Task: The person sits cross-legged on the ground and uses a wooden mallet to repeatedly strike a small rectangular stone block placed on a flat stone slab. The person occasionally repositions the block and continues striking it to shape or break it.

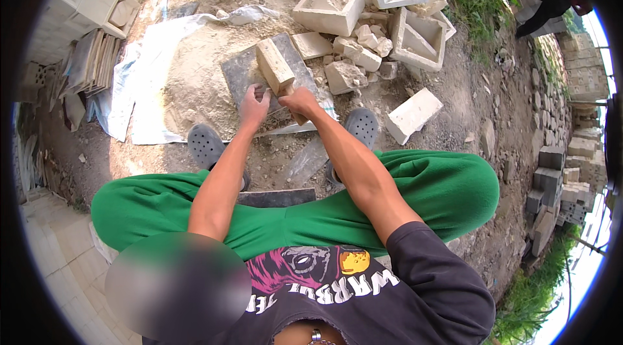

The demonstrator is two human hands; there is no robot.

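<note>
My right hand (300, 102) is closed round the handle of a wooden mallet (275, 64), a thick tan block whose handle end sticks out below my fist. The block lies over a dark flat board (239, 75) dusted with pale powder. Beside the handle, at the near edge of the board, is my left hand (254, 106) with its fingers curled in; whatever they may hold is hidden. The board rests partly on a heap of sandy powder (195, 79) spread over a white sheet (148, 95).
Broken pale moulded blocks (331, 11) pile up beyond the board. A single rectangular block (414, 115) lies to the right. Thin boards (94, 62) are stacked at left. My feet in grey clogs (361, 127) flank the work. Another person (542, 1) is at far right.
</note>
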